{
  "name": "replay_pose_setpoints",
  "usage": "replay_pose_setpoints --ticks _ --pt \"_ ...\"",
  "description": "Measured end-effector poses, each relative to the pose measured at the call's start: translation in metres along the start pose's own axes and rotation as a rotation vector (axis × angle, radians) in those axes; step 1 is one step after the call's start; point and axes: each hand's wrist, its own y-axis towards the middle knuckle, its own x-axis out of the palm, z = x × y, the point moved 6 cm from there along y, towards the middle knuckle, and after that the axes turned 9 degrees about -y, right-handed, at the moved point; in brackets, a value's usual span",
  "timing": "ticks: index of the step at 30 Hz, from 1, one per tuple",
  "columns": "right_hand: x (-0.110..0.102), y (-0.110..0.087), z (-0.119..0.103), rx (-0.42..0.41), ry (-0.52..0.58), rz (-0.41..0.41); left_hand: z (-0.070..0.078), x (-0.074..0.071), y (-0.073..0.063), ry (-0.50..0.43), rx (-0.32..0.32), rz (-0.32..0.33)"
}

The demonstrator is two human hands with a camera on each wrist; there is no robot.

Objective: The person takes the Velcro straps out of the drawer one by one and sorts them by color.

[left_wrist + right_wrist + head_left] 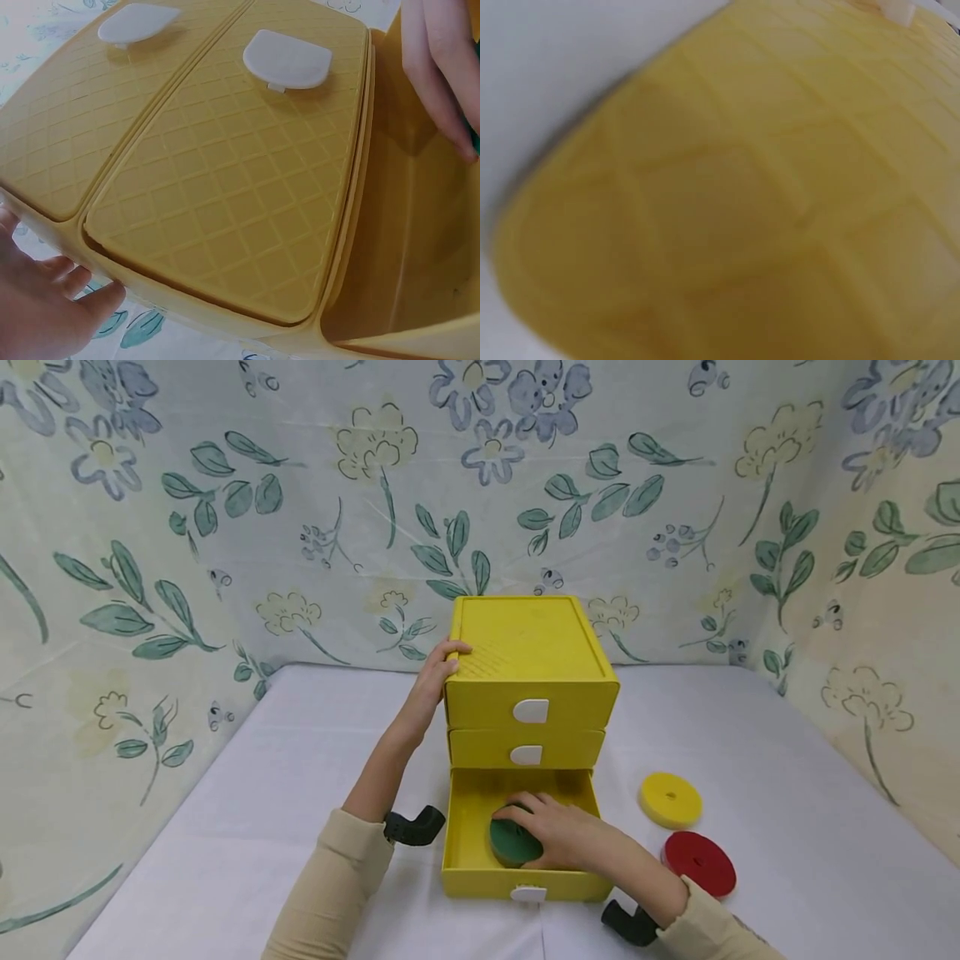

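A yellow plastic drawer cabinet [532,639] has three drawers with white handles. Its bottom drawer [480,883] is pulled out. Inside that drawer my right hand [562,837] grips a thick green disc [512,845], thumb toward the drawer front and fingers over the far rim. My left hand [426,692] rests against the cabinet's left side, fingertips over the top edge. In the left wrist view the left hand [41,304] lies along the cabinet's side, beside the two closed drawers. The right wrist view holds mostly a blurred yellow drawer front [727,202].
On the white-covered table [322,727], a yellow disc [671,800] and a red disc [701,863] lie right of the cabinet. The right forearm passes close by the red one. Floral cloth [360,510] hangs behind and at both sides.
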Motion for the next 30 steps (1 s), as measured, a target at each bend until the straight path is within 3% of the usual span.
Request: replay_pose_setpoints --ticks 10,17,30 --pt "-0.013 -0.007 0.004 0.101 0.042 0.04 0.0 0.0 0.001 0.0 -0.003 0.008" --pt "-0.028 -0.014 -0.004 0.1 0.002 0.074 0.001 -0.001 -0.001 0.009 -0.007 0.007" --pt "-0.045 -0.03 -0.002 0.166 0.041 0.134 0.0 -0.001 -0.002 0.01 0.003 -0.001"
